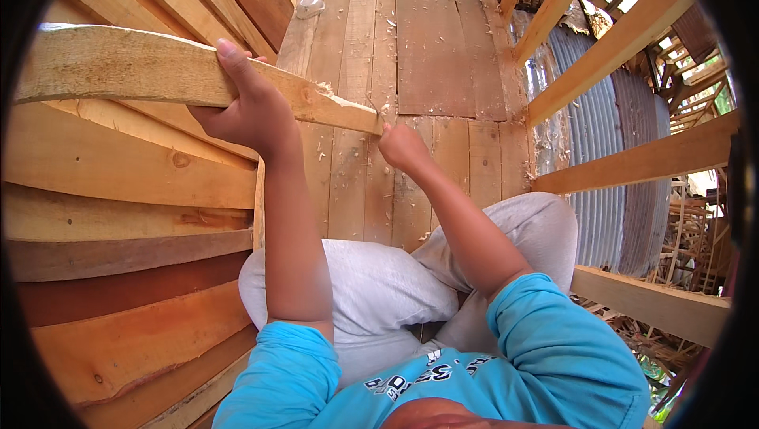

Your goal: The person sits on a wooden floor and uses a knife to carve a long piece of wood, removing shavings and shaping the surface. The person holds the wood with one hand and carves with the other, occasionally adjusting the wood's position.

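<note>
A long wooden plank (pixel 118 65) reaches from the far left toward the middle, its narrow end near my right hand. Partway along it, my left hand (pixel 257 109) is closed around the plank, thumb over the upper edge and fingers below. My right hand (pixel 405 147) is closed at the narrow end. Something thin and dark shows just above its fingers, but what they grip is too small and hidden to name. Curled wood shavings (pixel 326 90) cling to the plank's upper edge between my hands.
I sit cross-legged on a board floor (pixel 451 49) scattered with shavings. A small whitish object (pixel 310 7) lies ahead. Wall boards (pixel 118 156) rise close on the left. Wooden rails (pixel 632 156) line the right, with corrugated metal sheets (pixel 589 215) beyond them.
</note>
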Demonstrator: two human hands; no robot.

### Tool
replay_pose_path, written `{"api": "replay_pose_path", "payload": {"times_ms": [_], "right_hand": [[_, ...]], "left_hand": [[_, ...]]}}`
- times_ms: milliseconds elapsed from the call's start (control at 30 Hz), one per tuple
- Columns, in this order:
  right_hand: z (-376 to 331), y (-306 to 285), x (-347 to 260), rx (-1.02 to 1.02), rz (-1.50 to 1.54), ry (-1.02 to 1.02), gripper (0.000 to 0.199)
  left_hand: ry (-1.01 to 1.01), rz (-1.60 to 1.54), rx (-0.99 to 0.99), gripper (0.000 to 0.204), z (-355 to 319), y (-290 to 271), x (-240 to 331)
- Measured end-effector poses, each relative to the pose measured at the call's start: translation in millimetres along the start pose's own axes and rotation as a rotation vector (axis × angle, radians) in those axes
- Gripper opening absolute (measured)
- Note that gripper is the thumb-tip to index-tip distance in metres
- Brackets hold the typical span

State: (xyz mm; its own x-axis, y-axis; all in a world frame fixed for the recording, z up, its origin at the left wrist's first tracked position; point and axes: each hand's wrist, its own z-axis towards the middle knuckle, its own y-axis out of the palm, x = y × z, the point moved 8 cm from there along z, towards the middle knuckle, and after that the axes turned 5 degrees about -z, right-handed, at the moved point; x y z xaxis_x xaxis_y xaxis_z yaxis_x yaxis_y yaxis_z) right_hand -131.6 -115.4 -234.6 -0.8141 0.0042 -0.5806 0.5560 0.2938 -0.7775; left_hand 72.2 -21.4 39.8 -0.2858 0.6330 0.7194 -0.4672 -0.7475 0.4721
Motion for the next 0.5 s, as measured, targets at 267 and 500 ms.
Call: {"api": "replay_pose_path", "payload": {"times_ms": [267, 500], "right_hand": [[7.8, -16.8, 15.4, 0.049, 0.434, 0.25, 0.045], [22.7, 12.1, 38.7, 0.034, 0.427, 0.267, 0.052]], "left_hand": [[-0.067, 0.001, 0.047, 0.049, -0.3, -12.4, 2.9], [-0.019, -0.03, 0.009, 0.05, -8.4, -4.3, 11.0]]}}
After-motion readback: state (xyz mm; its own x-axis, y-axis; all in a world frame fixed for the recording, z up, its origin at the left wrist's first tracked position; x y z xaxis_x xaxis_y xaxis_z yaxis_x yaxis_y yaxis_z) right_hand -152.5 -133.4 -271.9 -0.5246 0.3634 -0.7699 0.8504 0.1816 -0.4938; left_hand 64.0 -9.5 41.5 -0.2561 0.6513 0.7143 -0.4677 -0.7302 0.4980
